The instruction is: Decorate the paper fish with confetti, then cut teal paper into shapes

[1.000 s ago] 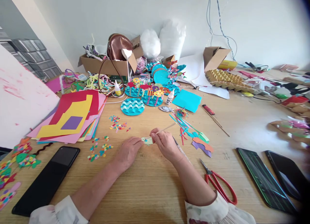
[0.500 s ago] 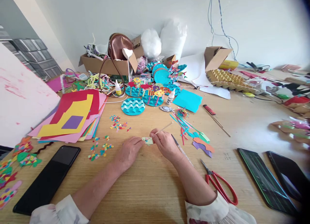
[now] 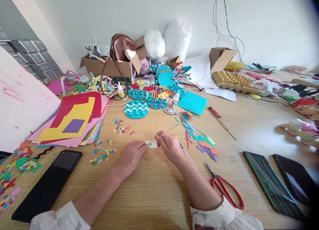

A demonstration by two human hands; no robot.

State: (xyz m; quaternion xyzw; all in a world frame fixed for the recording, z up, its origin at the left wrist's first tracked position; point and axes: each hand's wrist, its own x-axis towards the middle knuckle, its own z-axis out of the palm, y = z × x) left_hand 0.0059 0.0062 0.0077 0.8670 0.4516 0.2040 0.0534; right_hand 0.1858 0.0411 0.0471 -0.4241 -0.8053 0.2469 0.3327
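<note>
A small pale green paper fish (image 3: 153,144) lies on the table between my hands. My left hand (image 3: 133,154) rests at its left end, fingertips together and pressing on the fish's edge. My right hand (image 3: 169,146) pinches a thin wooden stick (image 3: 171,128), whose lower tip points at the fish. Partly under my right forearm lies a pen (image 3: 188,154). Left of the hands are scattered coloured paper dots (image 3: 103,151) and small paper triangles (image 3: 124,129). Orange and purple paper scraps (image 3: 209,148) lie to the right.
Red-handled scissors (image 3: 225,187) lie beside my right forearm. Phones flank the arms: one on the left (image 3: 50,183), two on the right (image 3: 271,183). Coloured paper sheets (image 3: 72,120) are stacked at left. A glue bottle (image 3: 174,99) stands beyond the hands, near a blue wavy disc (image 3: 136,109).
The stick in my right hand has tilted lower, its upper end shifting slightly right. My left hand stays at the fish. The whole view has shifted very slightly.
</note>
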